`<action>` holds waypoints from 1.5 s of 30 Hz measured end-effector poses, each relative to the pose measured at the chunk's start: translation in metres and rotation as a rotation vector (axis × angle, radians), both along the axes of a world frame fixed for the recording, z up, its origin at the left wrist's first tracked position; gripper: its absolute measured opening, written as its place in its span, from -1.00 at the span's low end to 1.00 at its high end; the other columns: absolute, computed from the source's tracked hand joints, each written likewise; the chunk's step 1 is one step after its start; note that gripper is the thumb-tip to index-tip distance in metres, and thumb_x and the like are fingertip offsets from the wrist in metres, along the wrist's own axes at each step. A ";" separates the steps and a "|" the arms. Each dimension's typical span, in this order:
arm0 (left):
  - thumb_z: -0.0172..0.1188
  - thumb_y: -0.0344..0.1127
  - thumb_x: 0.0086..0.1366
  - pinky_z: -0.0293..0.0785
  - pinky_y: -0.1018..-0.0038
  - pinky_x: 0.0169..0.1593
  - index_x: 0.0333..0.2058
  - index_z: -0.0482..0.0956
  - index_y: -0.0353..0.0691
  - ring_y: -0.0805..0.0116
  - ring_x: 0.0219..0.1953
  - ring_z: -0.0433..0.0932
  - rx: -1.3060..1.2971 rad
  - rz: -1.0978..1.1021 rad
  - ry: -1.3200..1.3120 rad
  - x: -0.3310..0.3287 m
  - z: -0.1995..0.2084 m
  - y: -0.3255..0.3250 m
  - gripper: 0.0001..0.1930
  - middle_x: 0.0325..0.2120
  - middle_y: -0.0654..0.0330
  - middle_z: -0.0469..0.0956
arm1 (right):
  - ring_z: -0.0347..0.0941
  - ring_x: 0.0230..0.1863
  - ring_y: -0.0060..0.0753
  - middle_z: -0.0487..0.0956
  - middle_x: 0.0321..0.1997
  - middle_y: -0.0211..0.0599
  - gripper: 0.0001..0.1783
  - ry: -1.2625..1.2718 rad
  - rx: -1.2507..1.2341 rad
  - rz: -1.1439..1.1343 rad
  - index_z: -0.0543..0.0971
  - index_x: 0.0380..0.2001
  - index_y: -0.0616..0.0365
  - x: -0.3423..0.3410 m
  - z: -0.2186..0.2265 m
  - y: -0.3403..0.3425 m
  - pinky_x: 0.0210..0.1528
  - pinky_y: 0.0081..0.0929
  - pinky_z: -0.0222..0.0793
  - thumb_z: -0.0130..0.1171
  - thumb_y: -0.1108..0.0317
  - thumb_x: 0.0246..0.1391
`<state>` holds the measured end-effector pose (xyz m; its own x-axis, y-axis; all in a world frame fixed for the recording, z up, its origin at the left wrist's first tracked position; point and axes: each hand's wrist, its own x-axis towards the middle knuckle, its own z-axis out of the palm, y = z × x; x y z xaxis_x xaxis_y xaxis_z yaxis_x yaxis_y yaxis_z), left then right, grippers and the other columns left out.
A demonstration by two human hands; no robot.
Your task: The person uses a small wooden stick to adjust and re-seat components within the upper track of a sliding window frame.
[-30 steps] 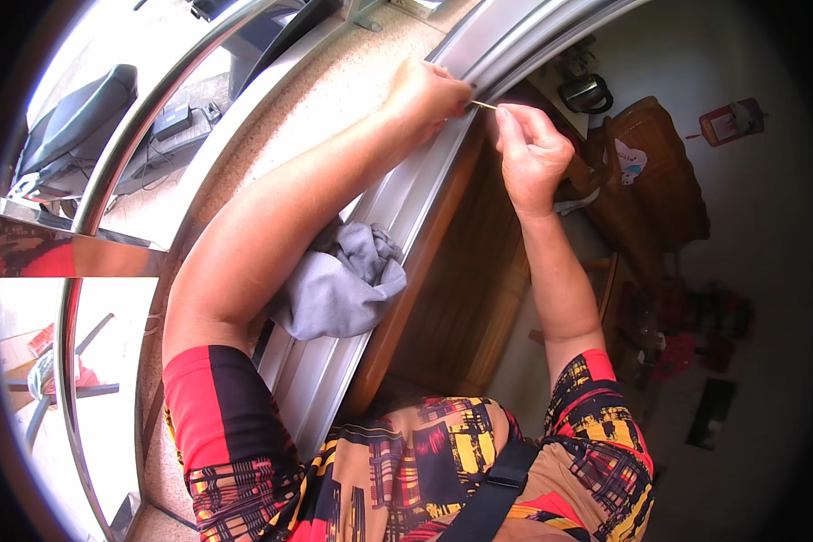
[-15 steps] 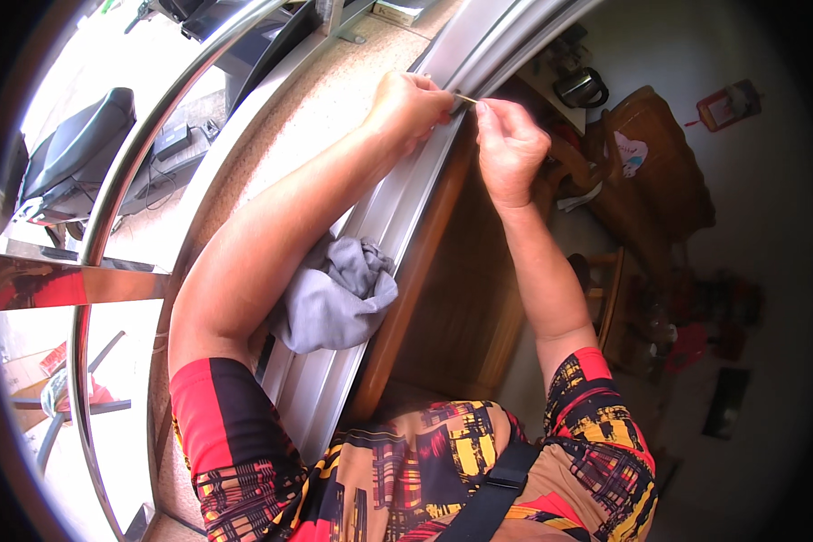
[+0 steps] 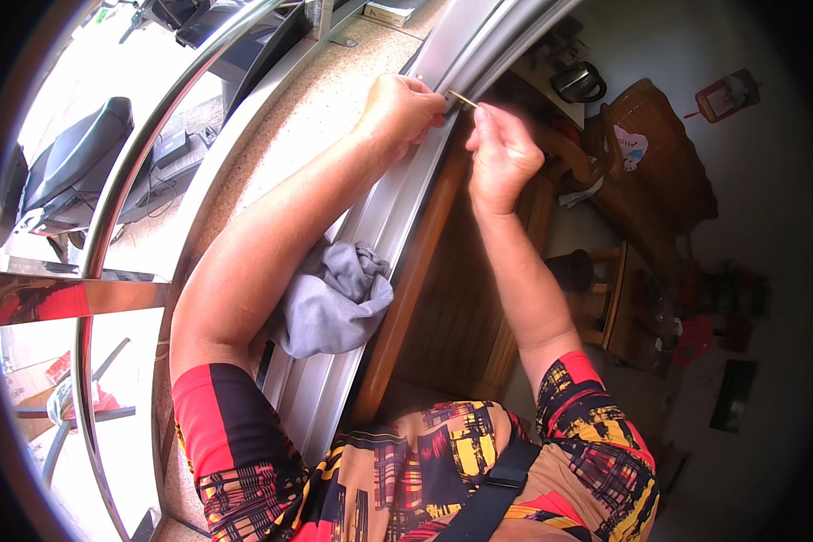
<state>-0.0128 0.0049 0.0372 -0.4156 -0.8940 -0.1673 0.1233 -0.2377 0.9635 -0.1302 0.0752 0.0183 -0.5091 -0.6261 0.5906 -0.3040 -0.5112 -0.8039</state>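
A thin yellowish stick (image 3: 463,99) is pinched between the thumb and fingers of my right hand (image 3: 504,161), its tip pointing toward the window frame and my other hand. My left hand (image 3: 399,110) is closed at the far end of the metal window track (image 3: 370,219), fingertips pressed together. Whatever those fingers hold, if anything, is hidden. Nearer to me, a crumpled grey cloth (image 3: 330,312) lies on the track, beside my left forearm.
Left of the track runs a speckled stone sill (image 3: 271,172), with a curved metal railing (image 3: 122,194) beyond it. A small box (image 3: 388,13) sits at the sill's far end. Indoors, to the right, are wooden furniture (image 3: 655,154) and a kettle (image 3: 578,83).
My right hand has drawn slightly back toward me and left, so more of the stick shows. The left hand has barely moved, and the cloth lies as before.
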 end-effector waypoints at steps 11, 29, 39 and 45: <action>0.19 -0.45 0.17 0.28 0.67 -0.63 -0.42 0.57 -0.40 0.59 -0.66 0.39 -0.016 0.006 -0.032 -0.001 -0.001 -0.001 -0.90 -0.59 0.12 0.57 | 0.32 -0.68 -0.70 0.49 -0.63 -0.43 -0.93 -0.226 0.029 0.070 0.61 -0.37 0.32 0.002 -0.001 0.005 -0.66 -0.74 0.12 0.23 0.57 0.02; 0.18 -0.22 0.24 0.32 0.67 -0.59 -0.42 0.54 -0.31 0.59 -0.63 0.44 0.218 0.012 0.138 0.009 0.008 -0.002 -0.77 -0.58 0.18 0.56 | 0.34 -0.63 -0.73 0.52 -0.58 -0.45 -0.91 0.034 0.062 0.038 0.64 -0.35 0.30 -0.002 -0.004 0.018 -0.59 -0.76 0.19 0.24 0.57 0.02; 0.25 -0.36 0.17 0.26 0.73 -0.59 -0.40 0.59 -0.34 0.62 -0.64 0.43 0.152 -0.039 0.032 0.006 -0.001 -0.005 -0.86 -0.61 0.21 0.57 | 0.36 -0.60 -0.73 0.51 -0.61 -0.46 -0.94 0.210 0.052 0.016 0.62 -0.36 0.28 -0.005 -0.005 0.022 -0.55 -0.69 0.27 0.23 0.53 0.06; 0.24 -0.42 0.15 0.19 0.68 -0.61 -0.46 0.59 -0.31 0.60 -0.65 0.37 0.101 0.023 0.008 0.007 -0.007 -0.007 -0.92 -0.60 0.22 0.55 | 0.55 -0.48 -0.50 0.62 -0.49 -0.19 -0.93 0.313 0.079 -0.019 0.61 -0.38 0.29 0.000 -0.006 0.025 -0.39 -0.61 0.41 0.25 0.56 0.00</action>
<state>-0.0053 -0.0018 0.0302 -0.3970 -0.8821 -0.2537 0.1375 -0.3304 0.9338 -0.1302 0.1005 0.0122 -0.3224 -0.6684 0.6703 -0.5515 -0.4428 -0.7069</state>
